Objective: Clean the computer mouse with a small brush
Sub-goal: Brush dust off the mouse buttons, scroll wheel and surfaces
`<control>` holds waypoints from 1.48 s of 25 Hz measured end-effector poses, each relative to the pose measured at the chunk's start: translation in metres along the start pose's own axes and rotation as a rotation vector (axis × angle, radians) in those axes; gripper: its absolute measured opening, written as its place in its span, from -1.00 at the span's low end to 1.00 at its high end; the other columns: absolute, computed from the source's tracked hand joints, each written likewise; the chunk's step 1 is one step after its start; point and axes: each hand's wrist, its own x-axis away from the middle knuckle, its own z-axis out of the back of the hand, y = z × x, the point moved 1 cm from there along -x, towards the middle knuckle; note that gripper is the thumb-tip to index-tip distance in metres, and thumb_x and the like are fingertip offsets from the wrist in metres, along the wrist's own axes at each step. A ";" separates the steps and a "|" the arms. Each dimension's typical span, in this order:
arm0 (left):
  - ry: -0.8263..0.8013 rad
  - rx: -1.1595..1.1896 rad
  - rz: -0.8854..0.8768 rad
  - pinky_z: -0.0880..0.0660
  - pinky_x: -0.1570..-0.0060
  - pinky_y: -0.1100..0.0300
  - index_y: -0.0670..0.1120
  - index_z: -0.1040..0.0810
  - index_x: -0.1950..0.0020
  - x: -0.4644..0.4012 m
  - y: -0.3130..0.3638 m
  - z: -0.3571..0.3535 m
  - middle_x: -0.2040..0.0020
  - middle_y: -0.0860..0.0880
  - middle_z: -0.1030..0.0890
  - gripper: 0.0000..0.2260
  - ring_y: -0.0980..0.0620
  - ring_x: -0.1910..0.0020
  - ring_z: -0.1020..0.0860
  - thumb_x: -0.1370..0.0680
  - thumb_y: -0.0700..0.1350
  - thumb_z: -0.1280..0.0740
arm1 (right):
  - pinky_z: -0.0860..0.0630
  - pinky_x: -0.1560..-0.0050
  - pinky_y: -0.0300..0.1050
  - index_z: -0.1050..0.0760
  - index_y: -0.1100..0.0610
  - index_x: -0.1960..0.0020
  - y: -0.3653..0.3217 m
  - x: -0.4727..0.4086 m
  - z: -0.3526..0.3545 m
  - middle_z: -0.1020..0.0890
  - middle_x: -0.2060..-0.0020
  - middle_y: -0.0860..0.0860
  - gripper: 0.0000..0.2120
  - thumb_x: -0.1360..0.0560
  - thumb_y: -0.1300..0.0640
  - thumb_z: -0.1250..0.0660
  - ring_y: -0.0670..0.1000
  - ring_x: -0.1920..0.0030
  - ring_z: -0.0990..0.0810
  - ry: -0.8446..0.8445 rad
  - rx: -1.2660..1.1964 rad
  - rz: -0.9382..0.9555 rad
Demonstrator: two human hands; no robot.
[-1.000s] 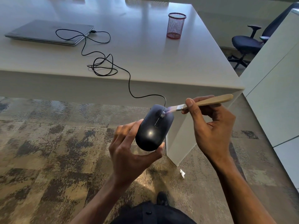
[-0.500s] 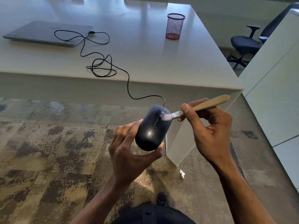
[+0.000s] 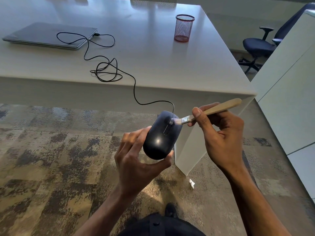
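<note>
- While the left hand (image 3: 136, 165) grips the black mouse (image 3: 161, 137) above the carpet, in front of the bench (image 3: 153, 53), its cable (image 3: 109, 72) trails onto the benchtop.
- The right hand (image 3: 221, 133) pinches the small brush (image 3: 208, 112); bristles touch the scroll wheel (image 3: 171, 122).

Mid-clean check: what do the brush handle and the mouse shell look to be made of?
Brush: the handle looks like pale, unvarnished wood, matte and tan; a shiny, likely metal band holds the whitish bristles. Mouse: the shell looks like smooth black plastic, going by the soft glare spot on its back.
</note>
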 end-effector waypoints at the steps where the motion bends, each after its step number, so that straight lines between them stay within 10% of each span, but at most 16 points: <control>1: -0.005 -0.005 0.002 -0.41 -0.07 0.38 -0.24 -0.56 -0.16 0.000 0.000 0.000 -0.07 -0.07 -0.59 -0.42 0.05 -0.04 -0.49 -0.33 0.16 -0.45 | -0.61 0.15 -0.27 -0.59 0.08 0.09 -0.001 0.000 0.000 -0.68 0.22 -0.10 -0.88 -0.56 0.06 -0.34 -0.11 0.21 -0.70 -0.013 -0.003 0.001; 37: 0.020 -0.034 -0.030 -0.42 -0.08 0.35 -0.25 -0.60 -0.12 -0.001 0.001 0.003 -0.04 -0.12 -0.63 -0.46 0.01 -0.02 -0.53 -0.34 0.14 -0.48 | -0.51 0.15 -0.47 -0.57 0.04 0.04 0.008 -0.011 -0.002 -0.63 0.23 -0.29 -0.92 -0.57 0.05 -0.35 -0.29 0.18 -0.66 0.141 0.065 0.024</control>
